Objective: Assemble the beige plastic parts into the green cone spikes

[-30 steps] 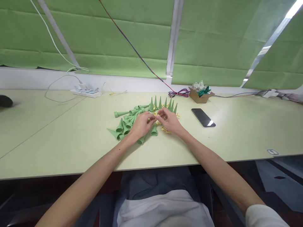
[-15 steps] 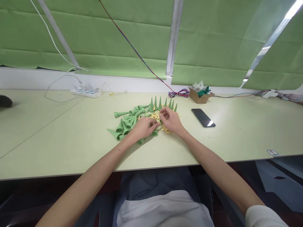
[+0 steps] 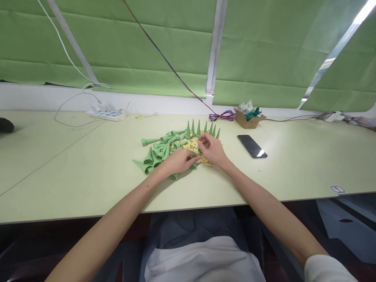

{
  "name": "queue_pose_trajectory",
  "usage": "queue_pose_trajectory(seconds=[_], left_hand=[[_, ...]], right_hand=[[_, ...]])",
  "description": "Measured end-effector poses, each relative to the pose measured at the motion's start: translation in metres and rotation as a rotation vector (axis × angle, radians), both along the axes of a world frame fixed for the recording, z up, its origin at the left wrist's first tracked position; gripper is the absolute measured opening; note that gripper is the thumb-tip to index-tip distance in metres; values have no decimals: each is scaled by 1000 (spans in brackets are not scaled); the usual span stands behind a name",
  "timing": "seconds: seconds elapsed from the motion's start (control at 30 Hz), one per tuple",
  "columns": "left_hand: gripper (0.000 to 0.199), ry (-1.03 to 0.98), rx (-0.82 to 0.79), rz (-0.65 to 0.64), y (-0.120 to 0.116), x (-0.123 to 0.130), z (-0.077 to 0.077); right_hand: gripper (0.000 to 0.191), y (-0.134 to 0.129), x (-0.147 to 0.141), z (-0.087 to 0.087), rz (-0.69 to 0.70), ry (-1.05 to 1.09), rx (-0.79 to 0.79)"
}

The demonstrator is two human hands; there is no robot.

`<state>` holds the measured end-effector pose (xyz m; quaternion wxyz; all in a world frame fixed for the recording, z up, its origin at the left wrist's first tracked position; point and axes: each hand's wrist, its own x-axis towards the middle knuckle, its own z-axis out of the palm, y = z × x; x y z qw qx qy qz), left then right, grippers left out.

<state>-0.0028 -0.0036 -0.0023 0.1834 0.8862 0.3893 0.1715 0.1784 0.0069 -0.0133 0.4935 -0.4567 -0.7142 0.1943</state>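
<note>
So the big change here is that the hands have come apart. A second ago the fingertips of the left hand [image 3: 180,160] and right hand [image 3: 214,149] were meeting over the pile; now the left has dropped lower and toward the body, while the right sits a bit farther out, curled. That opens up a better look at the small yellow plastic pieces [image 3: 192,144] lying between and just beyond the fingertips.

Grip-wise: left thumb and fingers are nearly closed, pointing at the near side of the yellow bits, but I can't tell if anything's pinched in there. Right hand is loosely curled, thumb a little off the fingers, and again I can't make out whether it has hold of something.

The loose green hollow cones [image 3: 148,155] are heaped left of the left hand, mostly on their sides. One green cone base [image 3: 193,167] pokes out right under the left fingertips. Past the right hand there's a row of upright green cones [image 3: 198,129].

My read: parting like that looks like a break between two bits of fiddly fingertip work on the cones and yellow pieces, but I couldn't swear any piece got finished.
</note>
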Motion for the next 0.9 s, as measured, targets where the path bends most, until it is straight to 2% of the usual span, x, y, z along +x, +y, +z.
queue_pose_trajectory(seconds=[0.33,0.47,0.67,0.9], left_hand=[[31,-44,33,62,-3,2,4],[26,-93,115,89,1,2,2],[24,-174,204,195,7,0,0],[25,-230,237,263,6,1,2]], right_hand=[[9,1,0,-1,-4,-2,4],[9,2,1,-1,0,8,22],[8,1,0,-1,-7,3,23],[9,0,-1,0,2,1,26]])
